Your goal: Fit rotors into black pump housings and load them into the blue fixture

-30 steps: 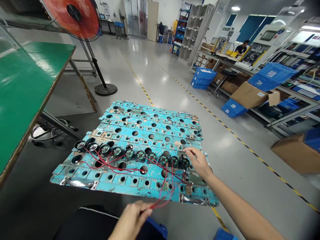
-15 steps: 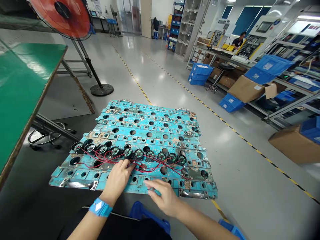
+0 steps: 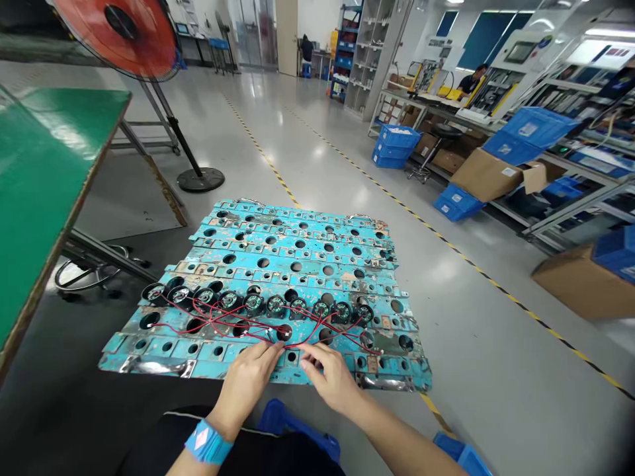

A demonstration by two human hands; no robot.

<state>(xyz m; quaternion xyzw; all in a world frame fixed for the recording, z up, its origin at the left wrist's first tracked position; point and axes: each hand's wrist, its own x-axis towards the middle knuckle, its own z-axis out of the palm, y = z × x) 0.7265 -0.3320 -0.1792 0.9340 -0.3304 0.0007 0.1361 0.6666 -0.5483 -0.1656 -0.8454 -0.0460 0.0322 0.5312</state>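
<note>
Along a worn turquoise plate [image 3: 297, 251] with round holes stands a row of several small black round motors [image 3: 254, 304] with green circuit boards inside. Thin red wires [image 3: 213, 320] trail from them toward me, some with small white connectors at their ends. My left hand [image 3: 251, 377], a blue band on its wrist, pinches a red wire above the plate's near part. Close by on the right, my right hand [image 3: 330, 377] has its fingertips at the same wire, thumb and forefinger slightly apart.
To the left are a green-topped table [image 3: 54, 145] and a standing fan [image 3: 122, 33] on a round base. Blue crates [image 3: 394, 145] and cardboard boxes [image 3: 486, 175] line the right side. A person [image 3: 469, 80] sits at a far bench.
My left hand has drawn back from the motors toward the plate's near edge, bringing a red wire along. My right hand has shifted slightly up and right, its fingertips meeting the wire.
</note>
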